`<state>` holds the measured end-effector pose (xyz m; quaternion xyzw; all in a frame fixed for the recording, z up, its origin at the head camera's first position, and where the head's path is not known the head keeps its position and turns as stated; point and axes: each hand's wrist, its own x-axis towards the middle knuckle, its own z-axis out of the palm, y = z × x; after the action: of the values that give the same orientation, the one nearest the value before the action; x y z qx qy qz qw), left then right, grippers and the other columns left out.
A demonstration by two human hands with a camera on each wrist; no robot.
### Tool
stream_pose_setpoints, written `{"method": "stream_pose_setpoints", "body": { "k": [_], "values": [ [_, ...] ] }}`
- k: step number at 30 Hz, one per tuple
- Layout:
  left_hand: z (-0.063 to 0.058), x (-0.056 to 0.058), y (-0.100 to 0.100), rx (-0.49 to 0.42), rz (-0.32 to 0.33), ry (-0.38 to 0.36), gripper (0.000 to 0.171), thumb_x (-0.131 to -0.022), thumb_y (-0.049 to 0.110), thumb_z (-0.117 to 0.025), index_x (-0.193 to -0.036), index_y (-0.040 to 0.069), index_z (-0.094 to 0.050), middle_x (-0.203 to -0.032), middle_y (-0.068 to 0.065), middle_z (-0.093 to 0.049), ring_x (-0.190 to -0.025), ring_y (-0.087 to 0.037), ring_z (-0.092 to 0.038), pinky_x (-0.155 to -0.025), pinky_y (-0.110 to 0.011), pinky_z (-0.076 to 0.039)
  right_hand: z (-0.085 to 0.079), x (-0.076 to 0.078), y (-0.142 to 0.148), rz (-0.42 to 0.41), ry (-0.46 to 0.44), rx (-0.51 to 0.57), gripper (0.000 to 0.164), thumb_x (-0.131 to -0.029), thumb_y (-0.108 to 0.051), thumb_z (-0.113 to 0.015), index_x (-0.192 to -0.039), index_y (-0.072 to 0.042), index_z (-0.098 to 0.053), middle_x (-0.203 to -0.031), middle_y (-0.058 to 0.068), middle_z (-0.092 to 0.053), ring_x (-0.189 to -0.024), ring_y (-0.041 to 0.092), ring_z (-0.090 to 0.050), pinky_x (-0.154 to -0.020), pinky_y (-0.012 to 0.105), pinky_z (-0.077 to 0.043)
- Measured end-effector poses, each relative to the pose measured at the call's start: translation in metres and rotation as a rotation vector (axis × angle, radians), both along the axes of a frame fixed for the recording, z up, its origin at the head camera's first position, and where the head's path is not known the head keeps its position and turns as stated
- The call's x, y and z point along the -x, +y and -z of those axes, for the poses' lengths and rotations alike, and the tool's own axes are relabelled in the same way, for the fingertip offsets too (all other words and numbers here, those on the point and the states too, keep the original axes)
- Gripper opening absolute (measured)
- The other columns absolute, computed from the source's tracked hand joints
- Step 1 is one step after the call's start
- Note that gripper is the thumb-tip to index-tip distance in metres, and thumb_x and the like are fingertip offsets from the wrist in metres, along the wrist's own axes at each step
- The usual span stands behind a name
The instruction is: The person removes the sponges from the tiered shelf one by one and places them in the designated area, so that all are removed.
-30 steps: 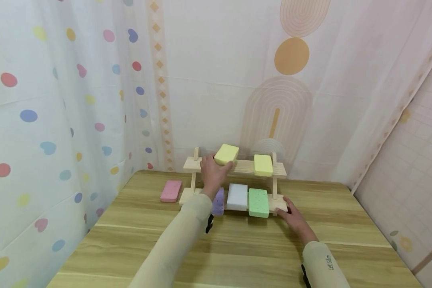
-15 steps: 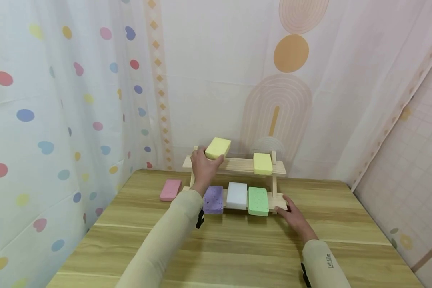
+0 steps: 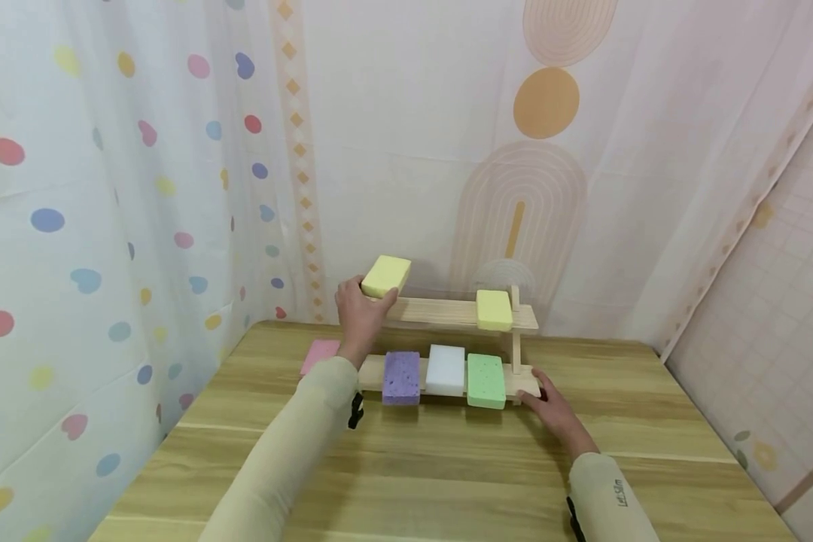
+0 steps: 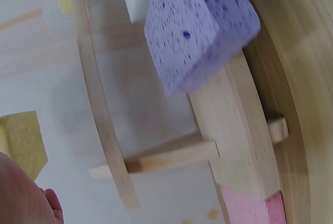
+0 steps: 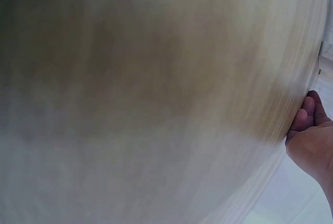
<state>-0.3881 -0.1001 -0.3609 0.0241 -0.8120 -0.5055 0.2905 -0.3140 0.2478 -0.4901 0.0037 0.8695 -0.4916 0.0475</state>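
Note:
My left hand (image 3: pixel 362 320) grips a yellow sponge (image 3: pixel 387 275) above the left end of the upper board of a two-tier wooden rack (image 3: pixel 430 310). In the left wrist view that yellow sponge (image 4: pixel 25 141) is cut off by the frame edge, apart from the rack's upper board (image 4: pixel 99 99). My right hand (image 3: pixel 552 410) holds the right end of the lower board, thumb in front and fingers behind. On that board stand a purple sponge (image 3: pixel 401 378), a white sponge (image 3: pixel 446 369) and a green sponge (image 3: pixel 485 381). A second yellow sponge (image 3: pixel 494 309) sits at the upper board's right.
A pink sponge (image 3: pixel 320 354) lies on the wooden table (image 3: pixel 447 474) left of the rack, partly hidden by my left hand. Behind the table hangs a patterned curtain (image 3: pixel 393 150). The rack's left post is hidden by my left arm in the head view.
My left hand has carried the yellow sponge left and slightly up along the upper board, uncovering the purple sponge and now overlapping the pink one. My right hand stays put.

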Motion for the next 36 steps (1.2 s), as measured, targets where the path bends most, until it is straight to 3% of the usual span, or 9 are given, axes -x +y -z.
{"method": "stream_pose_setpoints", "body": {
  "k": [6,15,25,36],
  "values": [
    [0.002,0.004,-0.021,-0.014,-0.027,0.023,0.069,-0.077,0.034,-0.079,-0.128,-0.006,-0.053,-0.121,-0.020,-0.049,-0.111,-0.034,-0.044,-0.090,-0.046,-0.040,0.001,0.001,0.000,-0.004,0.015,-0.001,0.082,-0.100,-0.050,-0.052,-0.160,-0.013,-0.010,-0.156,0.032,-0.021,-0.143,0.048,-0.019,-0.113,0.062,-0.018],
    [0.003,0.001,-0.054,-0.057,-0.055,-0.009,0.071,-0.079,0.035,-0.079,-0.132,-0.004,-0.051,-0.121,-0.019,-0.047,-0.112,-0.033,-0.041,-0.092,-0.046,-0.040,0.004,0.002,-0.002,0.004,-0.006,0.010,0.083,-0.099,-0.051,-0.053,-0.160,-0.014,-0.010,-0.157,0.031,-0.020,-0.143,0.049,-0.018,-0.113,0.063,-0.017],
    [0.021,-0.001,-0.093,-0.065,-0.133,-0.055,0.072,-0.081,0.036,-0.079,-0.132,-0.006,-0.050,-0.127,-0.021,-0.046,-0.116,-0.034,-0.040,-0.096,-0.047,-0.038,-0.004,-0.002,0.003,-0.055,-0.028,-0.013,0.083,-0.101,-0.048,-0.050,-0.160,-0.012,-0.004,-0.160,0.029,-0.008,-0.145,0.050,-0.007,-0.112,0.066,-0.013],
    [0.049,-0.014,-0.123,-0.114,-0.155,-0.070,0.070,-0.084,0.032,-0.077,-0.134,-0.006,-0.047,-0.127,-0.021,-0.042,-0.117,-0.033,-0.038,-0.099,-0.046,-0.036,0.000,-0.005,0.006,-0.027,-0.040,-0.005,0.082,-0.101,-0.046,-0.051,-0.160,-0.014,-0.004,-0.161,0.028,-0.005,-0.144,0.051,-0.004,-0.111,0.067,-0.009]
  ]
}}
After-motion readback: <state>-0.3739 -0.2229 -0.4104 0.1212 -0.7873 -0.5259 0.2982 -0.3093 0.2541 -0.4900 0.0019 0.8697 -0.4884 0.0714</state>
